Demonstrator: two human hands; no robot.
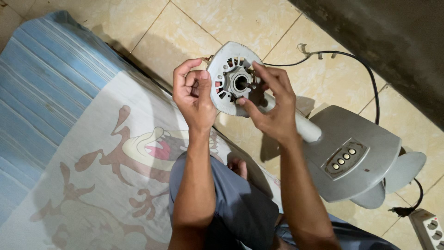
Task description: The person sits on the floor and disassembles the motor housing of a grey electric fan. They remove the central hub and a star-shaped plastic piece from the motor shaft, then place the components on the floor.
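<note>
The left hand (pixel 193 95) was curled in a loose grip, fingers bent inward, thumb against the left rim of the grey motor housing (pixel 229 76). The right hand (pixel 270 104) was spread moderately wide: its index and middle fingers lay across the housing's right face near the central shaft opening, and its thumb pressed the lower rim. Together the two hands held the housing raised above the tiled floor (pixel 240 21), its round face with radial vent slots turned toward the camera.

The housing sat at the top of a pale neck leading down to the grey fan base (pixel 365 180), which rested on the floor to the right. A dark rectangular panel on the base carried a row of four round pale buttons (pixel 344 159). A black cord (pixel 365 69) looped behind the base. A white power strip (pixel 428 227) lay at the lower right corner. A blue striped mat (pixel 51 92) with a cartoon figure print lay on the left.
</note>
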